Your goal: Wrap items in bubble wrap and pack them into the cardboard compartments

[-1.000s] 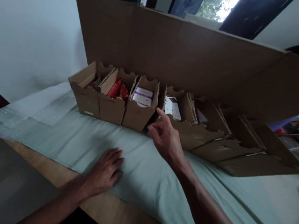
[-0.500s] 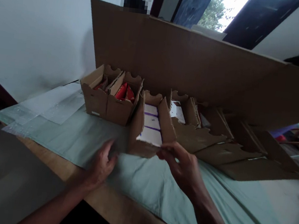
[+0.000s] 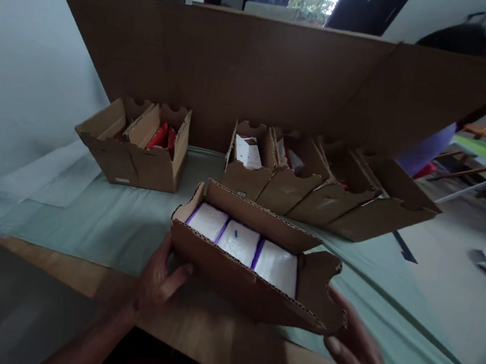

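A narrow open-topped cardboard box (image 3: 225, 278) sits crosswise in front of me at the table's near edge, with both hands on it. Inside lie three white packs (image 3: 238, 242) with purple edges, side by side. My left hand (image 3: 158, 283) grips the box's left end, its thumb along the near side and its fingers partly hidden behind the cardboard. At the opposite end my right hand (image 3: 358, 346) holds the notched end wall, thumb on the near side and fingers behind. Whether the box's base touches the table I cannot tell.
Two cardboard boxes (image 3: 151, 165) with red packets stand back left; several similar boxes (image 3: 299, 192) stand back right. Behind them rises a tall cardboard panel (image 3: 257, 70). Clear plastic sheets (image 3: 41, 179) lie on the left of the green cloth (image 3: 131, 215). A person's head shows beyond the panel.
The box has come out of the row toward me and turned crosswise. My left hand, free before, now grips its left end; my right hand has moved right with the other end.
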Action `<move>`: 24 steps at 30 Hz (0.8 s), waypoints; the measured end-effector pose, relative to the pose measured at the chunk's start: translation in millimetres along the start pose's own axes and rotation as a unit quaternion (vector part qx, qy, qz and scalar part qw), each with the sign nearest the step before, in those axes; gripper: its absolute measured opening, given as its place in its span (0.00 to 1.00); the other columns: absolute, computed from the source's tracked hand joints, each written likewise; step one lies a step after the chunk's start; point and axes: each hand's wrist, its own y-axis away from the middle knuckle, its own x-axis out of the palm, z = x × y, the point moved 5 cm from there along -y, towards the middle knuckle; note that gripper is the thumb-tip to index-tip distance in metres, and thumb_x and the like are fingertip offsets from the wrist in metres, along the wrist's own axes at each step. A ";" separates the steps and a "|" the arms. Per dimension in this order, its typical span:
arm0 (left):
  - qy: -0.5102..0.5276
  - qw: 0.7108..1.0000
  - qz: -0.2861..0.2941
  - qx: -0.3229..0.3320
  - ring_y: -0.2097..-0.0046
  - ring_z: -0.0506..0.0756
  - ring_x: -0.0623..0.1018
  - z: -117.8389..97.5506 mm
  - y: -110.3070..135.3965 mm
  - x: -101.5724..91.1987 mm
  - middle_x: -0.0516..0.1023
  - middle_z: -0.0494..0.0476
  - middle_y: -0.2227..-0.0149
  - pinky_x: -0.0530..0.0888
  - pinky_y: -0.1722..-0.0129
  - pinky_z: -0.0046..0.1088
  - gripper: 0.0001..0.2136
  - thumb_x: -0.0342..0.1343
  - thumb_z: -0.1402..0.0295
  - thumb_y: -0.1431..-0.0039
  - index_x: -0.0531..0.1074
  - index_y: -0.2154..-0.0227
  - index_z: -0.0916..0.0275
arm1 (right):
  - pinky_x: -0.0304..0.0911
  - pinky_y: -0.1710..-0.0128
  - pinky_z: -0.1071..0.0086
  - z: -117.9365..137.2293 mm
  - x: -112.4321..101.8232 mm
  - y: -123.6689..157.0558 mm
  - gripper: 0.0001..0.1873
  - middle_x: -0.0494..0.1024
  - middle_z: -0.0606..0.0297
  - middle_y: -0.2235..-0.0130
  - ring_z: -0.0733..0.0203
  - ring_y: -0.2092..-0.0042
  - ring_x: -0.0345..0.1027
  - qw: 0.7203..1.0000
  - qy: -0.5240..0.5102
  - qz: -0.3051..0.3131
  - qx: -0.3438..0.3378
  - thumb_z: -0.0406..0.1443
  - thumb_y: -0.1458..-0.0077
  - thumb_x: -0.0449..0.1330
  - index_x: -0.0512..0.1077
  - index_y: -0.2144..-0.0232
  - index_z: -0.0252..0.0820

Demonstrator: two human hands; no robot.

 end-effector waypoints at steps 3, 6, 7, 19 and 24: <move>0.025 1.000 -0.007 -0.013 0.41 0.67 0.75 3.6 1.3 4.5 0.75 0.65 0.42 0.72 0.43 0.44 0.26 0.60 0.58 0.37 0.64 0.39 0.60 | 0.75 0.49 0.54 -10.4 33.4 14.4 0.32 0.79 0.52 0.44 0.40 0.44 0.75 0.997 0.065 0.028 -0.005 0.55 0.42 0.62 0.73 0.41 0.47; 0.050 0.999 -0.022 0.002 0.38 0.66 0.73 4.5 -2.7 12.2 0.73 0.65 0.39 0.69 0.39 0.45 0.28 0.60 0.59 0.37 0.61 0.37 0.59 | 0.76 0.57 0.54 -4.6 52.8 4.9 0.31 0.83 0.53 0.55 0.43 0.56 0.77 0.989 0.144 -0.010 -0.003 0.59 0.44 0.61 0.76 0.50 0.43; 0.058 0.998 -0.026 0.012 0.37 0.66 0.72 3.4 -6.4 17.0 0.72 0.65 0.38 0.69 0.38 0.45 0.29 0.60 0.59 0.37 0.60 0.36 0.58 | 0.75 0.60 0.55 -1.1 53.4 -3.1 0.31 0.83 0.54 0.58 0.45 0.59 0.76 0.987 0.156 -0.029 -0.007 0.60 0.44 0.61 0.76 0.53 0.43; -0.014 0.998 0.012 0.067 0.31 0.64 0.67 3.6 -87.7 63.3 0.70 0.66 0.35 0.61 0.29 0.52 0.35 0.57 0.68 0.39 0.55 0.30 0.61 | 0.74 0.53 0.57 -12.9 34.7 -96.8 0.29 0.78 0.55 0.49 0.48 0.50 0.75 0.997 0.028 -0.064 -0.036 0.54 0.47 0.66 0.68 0.50 0.45; -0.072 0.996 0.013 0.048 0.28 0.66 0.62 12.4 -64.7 33.2 0.62 0.69 0.29 0.59 0.28 0.51 0.36 0.59 0.66 0.40 0.55 0.30 0.63 | 0.74 0.54 0.52 -43.6 45.0 -74.4 0.25 0.80 0.54 0.53 0.42 0.52 0.77 0.995 0.066 -0.067 0.025 0.53 0.44 0.64 0.70 0.51 0.47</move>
